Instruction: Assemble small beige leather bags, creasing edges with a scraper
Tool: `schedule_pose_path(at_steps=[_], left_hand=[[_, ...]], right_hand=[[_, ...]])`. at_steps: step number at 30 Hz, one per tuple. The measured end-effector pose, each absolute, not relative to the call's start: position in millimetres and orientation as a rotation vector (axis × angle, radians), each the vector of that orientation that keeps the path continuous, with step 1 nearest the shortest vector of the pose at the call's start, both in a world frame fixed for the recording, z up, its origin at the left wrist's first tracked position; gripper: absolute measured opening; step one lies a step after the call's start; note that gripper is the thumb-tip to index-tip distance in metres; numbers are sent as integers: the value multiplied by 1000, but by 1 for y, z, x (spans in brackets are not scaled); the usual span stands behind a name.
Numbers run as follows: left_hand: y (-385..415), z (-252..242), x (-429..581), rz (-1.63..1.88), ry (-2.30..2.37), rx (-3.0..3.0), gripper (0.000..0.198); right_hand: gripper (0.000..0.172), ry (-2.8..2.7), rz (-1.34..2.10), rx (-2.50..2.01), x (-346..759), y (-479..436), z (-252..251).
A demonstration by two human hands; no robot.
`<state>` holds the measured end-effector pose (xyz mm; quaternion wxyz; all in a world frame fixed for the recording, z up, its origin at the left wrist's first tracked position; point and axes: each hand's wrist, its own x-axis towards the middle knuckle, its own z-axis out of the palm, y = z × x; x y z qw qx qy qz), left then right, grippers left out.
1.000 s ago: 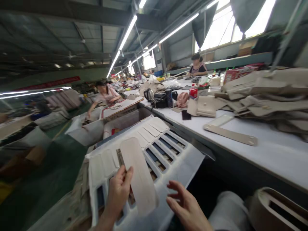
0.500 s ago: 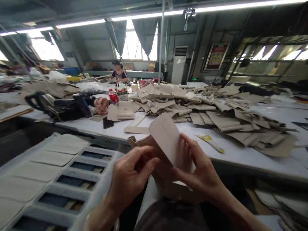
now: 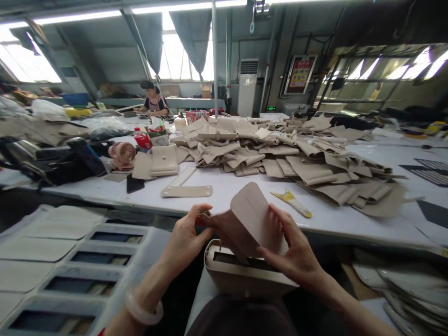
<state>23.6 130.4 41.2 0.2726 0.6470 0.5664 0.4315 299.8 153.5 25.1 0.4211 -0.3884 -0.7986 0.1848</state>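
Between my hands is a folded leather bag piece [image 3: 249,207], its pale flap with rounded corners standing up and a browner side below. My left hand [image 3: 185,238] pinches its left edge, where small metal fittings show. On the right, my right hand [image 3: 294,242] grips the flap's edge, thumb in front and fingers behind. Just beneath the piece lies a beige box-shaped block [image 3: 224,273] with a dark slot along its top, close to my lap. Whether the piece touches the slot I cannot tell.
Beige leather pieces [image 3: 301,163] are heaped on the white table [image 3: 238,186]. Nearer are a strap [image 3: 187,191], a yellow-white tool [image 3: 292,203], a black phone-like slab [image 3: 135,183] and a pink fan [image 3: 122,155]. A slotted plastic crate [image 3: 75,284] stands left. A person [image 3: 154,100] sits farther back.
My left hand has moved up and left to the piece's edge with the fittings. The piece has lifted and tilted, uncovering the slotted block. My view has turned slightly right.
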Motion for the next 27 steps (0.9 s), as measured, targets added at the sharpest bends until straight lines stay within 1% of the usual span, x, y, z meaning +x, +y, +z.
schedule_pose_path(at_steps=[3,7,9,11,14,17,19,21,23,25,27], left_hand=[[128,30,25,1105,1567,1742,35],[124,11,29,949,1652,1807,16],[123,-2,31,910,1639,1869,11],[121,-16,31,923,1612,1899,17],[116,-39,25,1005,1594,1803,34],[108,-62,18,1107,1595,1533,43],[102,-76,16,1144,1554,1290,47],[97,-89,17,1165,1494,1091,51],[93,-102,20,1184,1436,958,55],[92,-116,25,1224,1338,817,59],[93,-130,30,1272,1222,681,65]], right_hand=[[85,-2088,423,-990,306,153,21],[82,-2264,388,-1040,314,150,21],[80,-2371,345,-1080,319,149,22],[80,-2473,261,-1097,323,147,21],[82,-2576,73,-1053,322,147,18],[85,-2630,-69,-992,311,148,12],[86,-2674,-89,-956,302,149,8],[88,-2717,-24,-929,295,150,6],[92,-2744,144,-945,293,152,8],[93,-2750,395,-979,294,156,15],[89,-2741,682,-988,296,161,24]])
